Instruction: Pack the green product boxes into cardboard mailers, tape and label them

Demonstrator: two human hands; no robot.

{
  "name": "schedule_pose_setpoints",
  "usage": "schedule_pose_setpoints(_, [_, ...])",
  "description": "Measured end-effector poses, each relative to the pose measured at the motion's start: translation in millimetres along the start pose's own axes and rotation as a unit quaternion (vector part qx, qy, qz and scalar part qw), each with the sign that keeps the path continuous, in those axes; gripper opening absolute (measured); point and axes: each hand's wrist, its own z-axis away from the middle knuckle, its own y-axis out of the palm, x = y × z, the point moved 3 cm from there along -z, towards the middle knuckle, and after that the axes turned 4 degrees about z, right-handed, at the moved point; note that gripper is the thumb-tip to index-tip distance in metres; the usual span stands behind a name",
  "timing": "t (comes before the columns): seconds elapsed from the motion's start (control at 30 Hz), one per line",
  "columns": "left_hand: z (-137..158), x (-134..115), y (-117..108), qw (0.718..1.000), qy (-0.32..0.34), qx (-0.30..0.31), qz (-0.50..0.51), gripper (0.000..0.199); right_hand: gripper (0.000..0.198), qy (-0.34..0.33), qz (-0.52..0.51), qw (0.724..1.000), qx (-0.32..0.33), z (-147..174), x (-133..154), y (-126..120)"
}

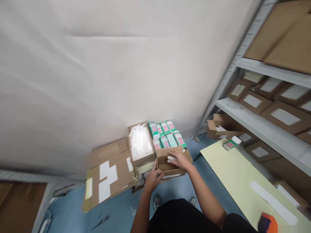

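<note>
Black clothing sits closest to my feed, at six o'clock if I lay the dial on the open cardboard box; a shoe shows on either side of it. At the box, I see the left hand at eight o'clock, thumb and index finger spread well apart, set against the near left corner with nothing pinched between them. The right hand reaches in from two o'clock, its fingers drawn narrow on a small white piece. That piece lies at nine o'clock of the right hand, between the fingertips, over the box's interior; blur keeps me from telling what it is.

At ten o'clock, just beside the box, stands a carton of white packets, piled loosely. At nine o'clock I have flattened cardboard with white labels. Directly past the box, at twelve, green-and-pink packages stand in rows.

A pale yellow table runs from three to four o'clock, bearing another green package, a white strip and a blurred orange-and-black object. Farther off at two, metal shelving holds labelled boxes; a pale wall spans twelve.
</note>
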Motion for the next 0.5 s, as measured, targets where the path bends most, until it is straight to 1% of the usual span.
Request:
schedule_pose_setpoints(0.07, [-21, -32, 24, 0.999, 0.032, 0.017, -0.003, 0.009, 0.052, 0.026, -0.010, 0.999, -0.027, 30, -26, -28])
schedule_pose_setpoints(0.17, [-54, -82, 67, 0.996, 0.075, 0.055, -0.005, 0.012, 0.049, 0.075, -0.005, 0.994, -0.083, 78, -73, -73])
schedule_pose_setpoints(0.23, [-75, -116, 101, 0.990, 0.105, 0.090, -0.001, 0.011, 0.046, 0.117, 0.005, 0.983, -0.139, 113, -107, -103])
schedule_pose_setpoints(0.3, [-94, -151, 137, 0.983, 0.135, 0.128, -0.001, 0.011, 0.046, 0.160, 0.017, 0.965, -0.205, 152, -140, -134])
schedule_pose_setpoints(0.4, [-117, -202, 192, 0.969, 0.167, 0.179, -0.016, 0.010, 0.051, 0.223, 0.046, 0.929, -0.293, 216, -182, -174])
schedule_pose_setpoints(0.5, [-135, -251, 243, 0.954, 0.199, 0.221, -0.032, 0.010, 0.053, 0.281, 0.070, 0.890, -0.353, 279, -214, -204])
